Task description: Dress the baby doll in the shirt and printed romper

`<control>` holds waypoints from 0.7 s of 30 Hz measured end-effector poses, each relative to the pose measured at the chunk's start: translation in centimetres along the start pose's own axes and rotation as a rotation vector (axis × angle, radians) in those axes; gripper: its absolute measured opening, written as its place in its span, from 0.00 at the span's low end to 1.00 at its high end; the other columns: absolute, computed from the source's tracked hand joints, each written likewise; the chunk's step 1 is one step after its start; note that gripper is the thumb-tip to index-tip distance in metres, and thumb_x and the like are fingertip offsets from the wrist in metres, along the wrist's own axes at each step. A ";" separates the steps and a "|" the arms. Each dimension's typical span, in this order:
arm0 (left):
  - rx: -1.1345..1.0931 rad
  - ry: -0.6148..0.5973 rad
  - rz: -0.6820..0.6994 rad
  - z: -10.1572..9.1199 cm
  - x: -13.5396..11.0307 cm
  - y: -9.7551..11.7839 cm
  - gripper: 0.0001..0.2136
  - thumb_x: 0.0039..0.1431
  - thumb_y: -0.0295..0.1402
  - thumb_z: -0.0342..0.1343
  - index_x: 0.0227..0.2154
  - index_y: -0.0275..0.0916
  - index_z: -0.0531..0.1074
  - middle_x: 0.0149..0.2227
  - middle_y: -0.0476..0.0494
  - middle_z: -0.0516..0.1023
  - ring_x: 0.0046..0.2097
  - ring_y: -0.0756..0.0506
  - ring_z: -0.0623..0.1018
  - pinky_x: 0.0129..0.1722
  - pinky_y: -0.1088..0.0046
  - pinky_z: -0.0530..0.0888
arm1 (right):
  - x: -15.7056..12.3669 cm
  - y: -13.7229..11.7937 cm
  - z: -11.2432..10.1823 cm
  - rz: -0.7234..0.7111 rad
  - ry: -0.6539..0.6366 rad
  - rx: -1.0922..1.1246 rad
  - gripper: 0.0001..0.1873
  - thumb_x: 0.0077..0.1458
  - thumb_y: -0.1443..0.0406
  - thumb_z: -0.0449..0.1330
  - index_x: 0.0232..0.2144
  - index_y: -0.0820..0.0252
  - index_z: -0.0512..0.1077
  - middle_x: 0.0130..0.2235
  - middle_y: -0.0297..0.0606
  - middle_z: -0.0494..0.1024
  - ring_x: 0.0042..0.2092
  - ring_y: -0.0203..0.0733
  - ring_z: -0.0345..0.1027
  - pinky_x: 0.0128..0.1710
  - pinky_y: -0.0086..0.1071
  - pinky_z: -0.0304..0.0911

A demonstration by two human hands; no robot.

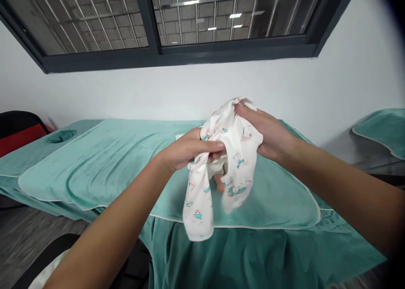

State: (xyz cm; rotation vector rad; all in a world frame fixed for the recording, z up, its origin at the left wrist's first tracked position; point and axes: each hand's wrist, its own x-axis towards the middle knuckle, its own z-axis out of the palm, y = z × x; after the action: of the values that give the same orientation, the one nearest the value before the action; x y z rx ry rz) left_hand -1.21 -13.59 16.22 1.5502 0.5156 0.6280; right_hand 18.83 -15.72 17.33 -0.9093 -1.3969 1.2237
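A white baby garment with a small teal and pink print hangs bunched between my hands, above the bed. My left hand grips it at the left, thumb lying over the cloth and fingers behind. Higher up on the right, my right hand pinches its upper edge, thumb on top. Two tube-like parts of the garment dangle below, the left one reaching lower. Behind the cloth shows part of a small tan limb-like shape; the rest of it is hidden.
The bed is covered in teal cloth, with a face hole at its left end. A white wall and a dark-framed window rise behind. A red and black chair stands far left, another teal-covered surface far right.
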 end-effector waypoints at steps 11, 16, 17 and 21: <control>-0.405 0.101 -0.051 0.0 1.3 -3.0 0.23 0.57 0.45 0.58 0.48 0.32 0.75 0.39 0.36 0.82 0.42 0.37 0.81 0.43 0.63 0.76 | -0.2 2.1 -0.7 0.162 -0.208 0.007 0.18 0.47 0.54 0.69 0.39 0.55 0.77 0.36 0.40 0.81 0.40 0.50 0.76 0.37 0.39 0.73; -0.300 0.044 -0.178 -0.2 0.4 -3.9 0.23 0.50 0.42 0.67 0.45 0.33 0.76 0.41 0.35 0.82 0.40 0.39 0.81 0.40 0.65 0.76 | 0.7 2.1 -0.6 0.076 -0.022 0.041 0.16 0.52 0.54 0.64 0.40 0.55 0.75 0.33 0.37 0.81 0.41 0.48 0.76 0.40 0.38 0.72; -0.272 0.042 -0.190 -0.2 0.4 -4.0 0.22 0.47 0.38 0.69 0.45 0.33 0.77 0.41 0.35 0.82 0.39 0.39 0.81 0.40 0.65 0.76 | 0.8 2.2 -0.7 0.075 -0.019 0.038 0.16 0.52 0.54 0.64 0.40 0.54 0.75 0.33 0.36 0.81 0.40 0.48 0.76 0.40 0.38 0.72; -0.327 0.106 -0.066 0.3 1.3 -4.1 0.22 0.49 0.36 0.68 0.47 0.33 0.76 0.42 0.34 0.82 0.41 0.37 0.82 0.42 0.61 0.76 | 0.6 3.0 -1.1 0.114 -0.127 0.064 0.19 0.55 0.51 0.62 0.43 0.55 0.75 0.36 0.39 0.81 0.41 0.48 0.76 0.38 0.38 0.72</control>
State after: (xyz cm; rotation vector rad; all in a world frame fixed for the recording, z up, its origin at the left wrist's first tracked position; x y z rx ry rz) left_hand 0.14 -12.63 12.27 1.1924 0.5138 0.7087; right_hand 19.54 -14.32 14.47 -0.8895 -1.4127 1.4262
